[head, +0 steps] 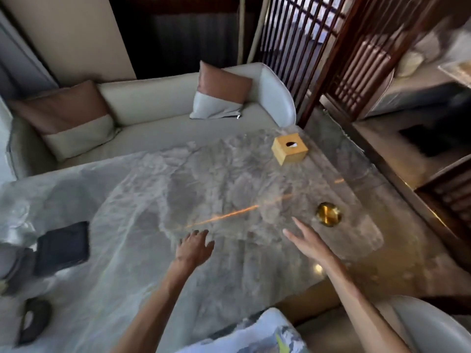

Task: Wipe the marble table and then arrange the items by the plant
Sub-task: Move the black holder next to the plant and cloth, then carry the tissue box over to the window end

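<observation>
Over the marble bench [153,189], a person's left hand [195,248] and right hand [309,244] were held out, fingers apart and gripping nothing, the right hand near a round brass dish [328,214]. A yellow tissue box [290,148] stood by the bench's far right corner, well apart from a black pad [62,248] lying at its left edge; a cream sofa [158,98] ran behind

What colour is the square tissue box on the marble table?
Golden yellow, with a dark oval opening on top; the tissue box shows best in the head view.
</observation>
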{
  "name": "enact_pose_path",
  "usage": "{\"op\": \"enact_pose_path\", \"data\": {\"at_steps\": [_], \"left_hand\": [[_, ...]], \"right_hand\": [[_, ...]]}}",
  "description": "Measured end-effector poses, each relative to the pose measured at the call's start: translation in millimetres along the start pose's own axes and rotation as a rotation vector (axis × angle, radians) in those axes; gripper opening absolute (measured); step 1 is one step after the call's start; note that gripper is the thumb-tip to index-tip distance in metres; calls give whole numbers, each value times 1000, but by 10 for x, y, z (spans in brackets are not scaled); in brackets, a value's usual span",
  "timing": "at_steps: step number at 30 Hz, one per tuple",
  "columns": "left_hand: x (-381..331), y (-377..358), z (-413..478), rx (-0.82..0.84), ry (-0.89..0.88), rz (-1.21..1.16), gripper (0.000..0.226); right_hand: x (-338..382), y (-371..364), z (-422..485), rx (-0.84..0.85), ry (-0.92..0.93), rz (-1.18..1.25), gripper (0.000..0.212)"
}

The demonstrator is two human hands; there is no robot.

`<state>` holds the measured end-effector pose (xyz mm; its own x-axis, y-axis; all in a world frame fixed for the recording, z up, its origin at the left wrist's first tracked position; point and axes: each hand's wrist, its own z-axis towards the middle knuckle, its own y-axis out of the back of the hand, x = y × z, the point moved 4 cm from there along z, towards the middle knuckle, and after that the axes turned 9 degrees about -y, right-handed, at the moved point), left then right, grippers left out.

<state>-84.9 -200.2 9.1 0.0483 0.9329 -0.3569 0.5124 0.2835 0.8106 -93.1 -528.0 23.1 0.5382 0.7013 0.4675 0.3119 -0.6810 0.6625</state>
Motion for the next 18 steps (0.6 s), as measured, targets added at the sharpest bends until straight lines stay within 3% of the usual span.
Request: {"op": "enact_pose_path", "data": {"at_steps": [6,13,18], "left_hand": [[-497,-47,167,9,8,-28,52],[-737,6,722,10,28,-149,51],[-1322,429,1443,-31,7,-98,44]], "right_hand": [[-265,365,272,19,0,-17,75],[-349,873,589,34,5,131,70],[-272,1745,1375,-130,1,143,74]]}}
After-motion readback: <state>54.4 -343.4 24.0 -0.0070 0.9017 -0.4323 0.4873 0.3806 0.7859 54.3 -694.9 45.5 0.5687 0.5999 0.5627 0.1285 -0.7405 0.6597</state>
